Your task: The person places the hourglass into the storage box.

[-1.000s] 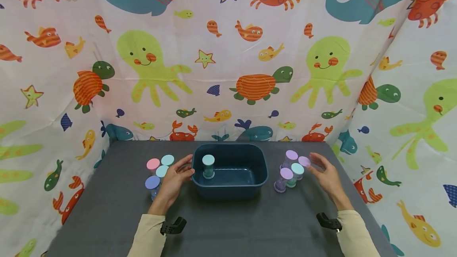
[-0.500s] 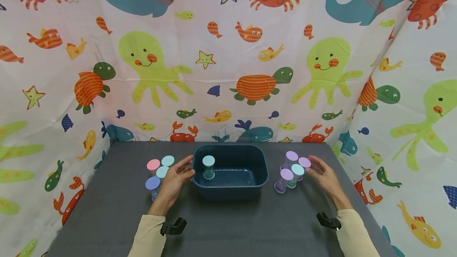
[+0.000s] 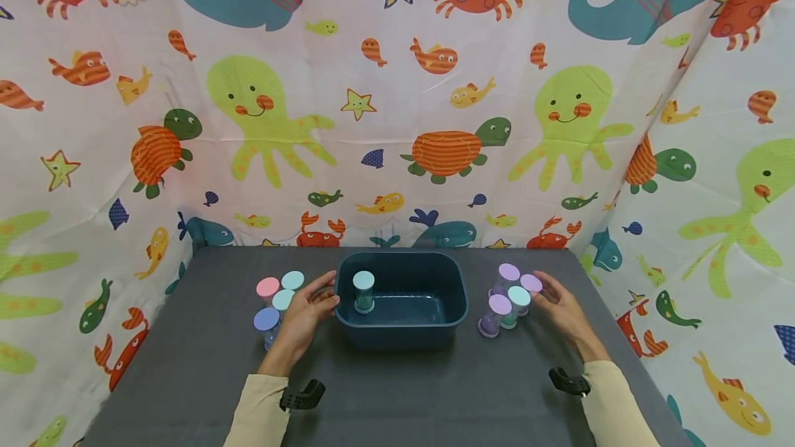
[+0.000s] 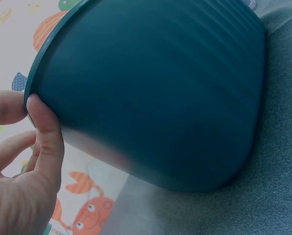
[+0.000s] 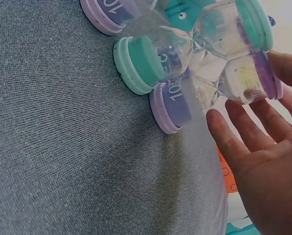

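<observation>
A dark teal bin (image 3: 435,316) stands mid-table with one teal-capped sand timer (image 3: 363,291) upright inside. My left hand (image 3: 324,293) rests against the bin's left end; in the left wrist view the thumb (image 4: 45,132) lies on the outer wall (image 4: 151,88) just under the rim. To the right stands a cluster of purple- and teal-capped timers (image 3: 509,295). My right hand (image 3: 545,293) is spread beside the rightmost purple timer (image 5: 244,81), whose fingers (image 5: 234,142) lie straight and close to it, thumb at its cap.
Left of the bin stands another group of timers with pink (image 3: 268,287), light teal (image 3: 292,280) and blue (image 3: 266,319) caps, right beside my left hand. Sea-animal printed curtains close off the back and both sides of the grey table (image 3: 397,392).
My right hand has slid left toward the timer cluster and now lies around the rightmost purple one. The left hand and the bin have stayed put.
</observation>
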Demonstrator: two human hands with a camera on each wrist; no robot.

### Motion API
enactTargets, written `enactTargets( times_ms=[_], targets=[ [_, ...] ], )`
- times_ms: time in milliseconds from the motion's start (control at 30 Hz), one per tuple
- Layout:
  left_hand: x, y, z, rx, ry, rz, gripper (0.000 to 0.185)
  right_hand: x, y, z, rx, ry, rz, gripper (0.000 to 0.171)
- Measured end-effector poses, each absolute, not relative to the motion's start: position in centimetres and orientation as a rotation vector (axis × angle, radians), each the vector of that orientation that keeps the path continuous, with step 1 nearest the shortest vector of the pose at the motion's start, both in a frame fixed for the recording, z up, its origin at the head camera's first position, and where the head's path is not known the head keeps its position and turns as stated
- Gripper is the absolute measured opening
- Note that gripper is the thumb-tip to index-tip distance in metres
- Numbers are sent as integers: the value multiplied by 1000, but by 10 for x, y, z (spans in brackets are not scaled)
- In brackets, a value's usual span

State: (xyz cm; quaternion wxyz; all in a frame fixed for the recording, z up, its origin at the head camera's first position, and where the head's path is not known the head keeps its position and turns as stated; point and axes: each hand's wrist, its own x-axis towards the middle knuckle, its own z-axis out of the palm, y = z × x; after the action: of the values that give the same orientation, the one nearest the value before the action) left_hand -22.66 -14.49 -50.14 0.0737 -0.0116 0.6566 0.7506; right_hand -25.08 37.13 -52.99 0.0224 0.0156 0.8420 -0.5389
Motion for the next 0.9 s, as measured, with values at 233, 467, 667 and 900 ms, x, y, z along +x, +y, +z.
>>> enactTargets(
  times_ms=[233,467,667,900],
  targets=[
    [-227,-145,-501,-34,1977,2248,52,-253,372,-534,64,2623,-1665,68],
    [-228,-146,-504,-20,1991,2244,52,-251,372,-535,132,2691,-1629,72],
    [-228,-145,-504,-16,2008,2247,51,-245,373,-531,169,2718,-1624,72],
    [-227,-145,-503,-17,1996,2246,52,-239,376,-527,211,2758,-1620,71]
  ],
)
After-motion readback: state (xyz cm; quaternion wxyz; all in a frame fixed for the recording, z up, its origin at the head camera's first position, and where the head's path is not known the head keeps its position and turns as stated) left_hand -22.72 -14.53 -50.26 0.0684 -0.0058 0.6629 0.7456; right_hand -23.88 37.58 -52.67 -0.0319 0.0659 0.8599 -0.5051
